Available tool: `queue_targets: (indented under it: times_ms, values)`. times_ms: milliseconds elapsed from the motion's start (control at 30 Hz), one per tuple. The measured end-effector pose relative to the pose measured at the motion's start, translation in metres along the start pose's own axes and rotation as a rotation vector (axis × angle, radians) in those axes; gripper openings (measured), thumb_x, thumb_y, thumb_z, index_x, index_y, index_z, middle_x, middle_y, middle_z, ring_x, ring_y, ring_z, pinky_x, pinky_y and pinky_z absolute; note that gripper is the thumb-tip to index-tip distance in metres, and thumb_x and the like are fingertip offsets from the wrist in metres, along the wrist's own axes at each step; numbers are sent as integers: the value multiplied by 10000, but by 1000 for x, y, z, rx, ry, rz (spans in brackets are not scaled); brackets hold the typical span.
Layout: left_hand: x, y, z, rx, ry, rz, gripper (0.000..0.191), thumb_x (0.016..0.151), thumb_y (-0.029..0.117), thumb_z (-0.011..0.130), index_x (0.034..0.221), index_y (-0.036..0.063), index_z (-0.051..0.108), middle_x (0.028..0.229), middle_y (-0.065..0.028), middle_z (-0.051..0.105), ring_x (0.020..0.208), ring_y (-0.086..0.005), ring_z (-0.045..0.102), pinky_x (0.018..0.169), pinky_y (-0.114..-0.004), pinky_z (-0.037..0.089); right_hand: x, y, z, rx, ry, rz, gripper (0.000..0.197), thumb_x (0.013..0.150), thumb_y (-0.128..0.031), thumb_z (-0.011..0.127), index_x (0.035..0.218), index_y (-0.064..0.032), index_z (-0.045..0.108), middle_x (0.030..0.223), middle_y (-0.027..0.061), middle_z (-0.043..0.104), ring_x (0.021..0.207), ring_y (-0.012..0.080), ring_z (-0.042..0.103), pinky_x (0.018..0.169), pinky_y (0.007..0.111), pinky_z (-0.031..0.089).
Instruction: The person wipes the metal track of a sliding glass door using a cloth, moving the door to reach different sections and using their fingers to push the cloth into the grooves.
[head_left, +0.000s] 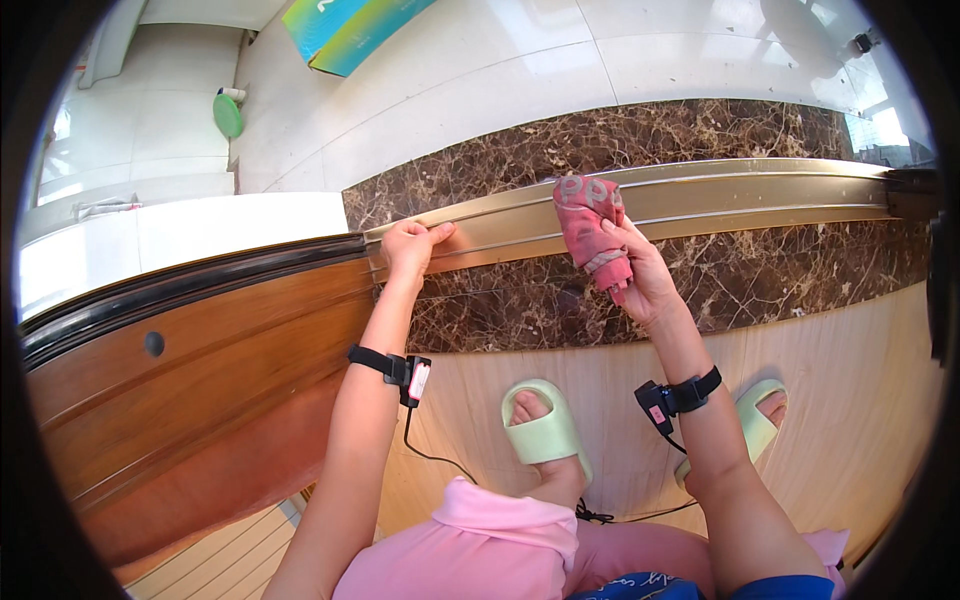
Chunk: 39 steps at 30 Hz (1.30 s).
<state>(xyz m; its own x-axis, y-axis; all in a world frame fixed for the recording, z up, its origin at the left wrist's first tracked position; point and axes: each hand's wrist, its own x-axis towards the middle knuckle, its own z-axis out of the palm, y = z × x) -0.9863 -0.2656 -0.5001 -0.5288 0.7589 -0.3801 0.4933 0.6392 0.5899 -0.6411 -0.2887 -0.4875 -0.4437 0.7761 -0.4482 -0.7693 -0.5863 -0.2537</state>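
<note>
A folded red cloth (592, 232) with pale lettering is gripped in my right hand (645, 274). The cloth is over a gold-coloured metal sill strip (735, 187) with raised rails; whether it touches the metal cannot be told. My left hand (407, 251) is at the strip's left end, beside a brown wooden panel (225, 345) with a black edge. Its fingers are curled under and its thumb points right; what lies beneath the fingers is hidden. Dark, veined marble (517, 311) borders the strip on both sides.
Beyond the sill, a blue-green box (352, 37) and a round green object (228, 115) stand on pale tiles (480, 90). Light green slippers (541, 439) are on my feet, on a wood-look floor (637, 427). Black cables (435, 456) trail from straps on both forearms.
</note>
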Motion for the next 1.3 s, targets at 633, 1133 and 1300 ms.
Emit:
queue_targets:
  times_ms: [633, 1133, 1300]
  values:
    - [6, 92, -5, 33, 132, 564, 538, 863, -39, 659, 1358, 171, 645, 1407, -121, 539, 1277, -274, 524, 1040, -364, 462, -1, -7, -11, -1, 19, 35, 535, 1012, -126, 595, 1511, -80, 409, 1380, 82, 580, 1196, 175, 615, 998, 345, 536]
    - [-35, 29, 22, 722, 75, 1037, 693, 787, -107, 587, 1374, 253, 664, 1444, -119, 513, 1321, -346, 455, 1119, -520, 327, 4, -5, -13, -64, -2, 51, 549, 1013, -145, 603, 1515, -61, 400, 1362, 82, 591, 1156, 164, 629, 970, 335, 550]
    - [-15, 44, 2, 793, 387, 802, 794, 792, -143, 518, 1526, 157, 464, 1504, -171, 447, 1348, -349, 446, 1133, -515, 346, 8, -5, -6, -70, -6, 50, 552, 1007, -141, 609, 1512, -58, 404, 1357, 81, 597, 1154, 160, 633, 967, 325, 553]
